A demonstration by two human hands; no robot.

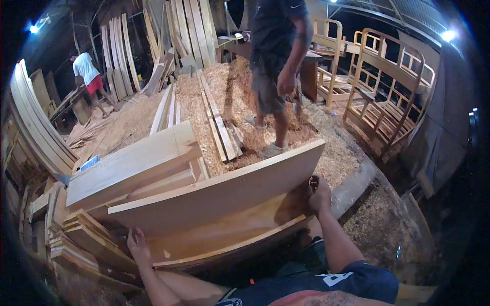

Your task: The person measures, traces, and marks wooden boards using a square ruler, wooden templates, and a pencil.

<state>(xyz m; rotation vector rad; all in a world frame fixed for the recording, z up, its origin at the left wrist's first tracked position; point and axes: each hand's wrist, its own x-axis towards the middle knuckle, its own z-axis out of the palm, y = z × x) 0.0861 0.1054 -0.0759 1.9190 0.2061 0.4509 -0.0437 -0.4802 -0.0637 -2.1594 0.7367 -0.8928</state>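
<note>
A wide, pale wooden board (219, 188) stands tilted on its long edge in front of me, running between my two hands. My left hand (138, 247) grips its lower left end, with the thumb and fingers at the corner. At the opposite end, my right hand (320, 196) is closed around the board's edge; some of its fingertips are hidden. Close to my lap and below this board lies another wooden board (229, 232) with a lighter edge. Just behind them rests a wide panel (135, 160) on a stack of wood.
Stacked planks (89, 237) sit at my left. A person in dark shorts (270, 92) stands ahead on the wood shavings (191, 115), near long battens (219, 122). Farther left, another person (88, 71) bends over a bench. Wooden bed frames (385, 84) stand at the right.
</note>
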